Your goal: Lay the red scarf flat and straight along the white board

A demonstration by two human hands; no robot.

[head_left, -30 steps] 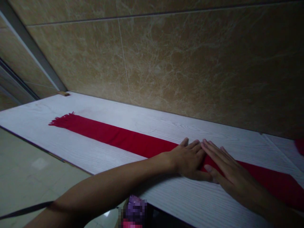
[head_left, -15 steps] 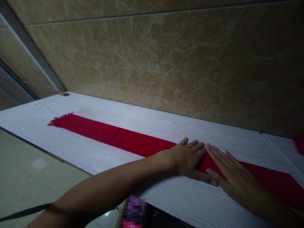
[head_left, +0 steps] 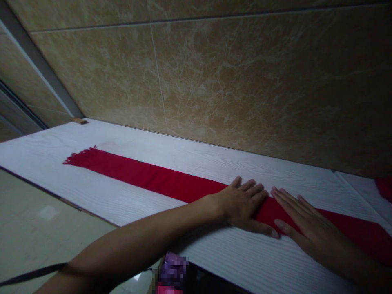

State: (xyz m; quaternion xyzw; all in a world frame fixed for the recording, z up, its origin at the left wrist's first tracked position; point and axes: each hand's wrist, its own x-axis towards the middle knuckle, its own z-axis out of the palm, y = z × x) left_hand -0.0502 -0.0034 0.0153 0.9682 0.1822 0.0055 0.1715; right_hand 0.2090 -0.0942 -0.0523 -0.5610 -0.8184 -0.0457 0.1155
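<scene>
A long red scarf point(head_left: 147, 174) with a fringed left end lies flat along a white wood-grain table point(head_left: 122, 204). My left hand point(head_left: 243, 204) rests flat on the scarf near its middle, fingers stretched out and pointing right. My right hand point(head_left: 301, 220) lies flat on the scarf just to the right of it, fingers spread and pointing up-left. The fingertips of the two hands are a small gap apart. Neither hand grips the cloth.
A brown marbled tile wall point(head_left: 214, 73) rises directly behind the table. Another bit of red cloth point(head_left: 385, 187) shows at the far right edge. The table's front edge point(head_left: 45, 192) drops to a pale tiled floor point(head_left: 36, 232) at the left.
My right hand has slid to the right along the scarf, opening a small gap from my left hand. The left hand has stayed nearly still.
</scene>
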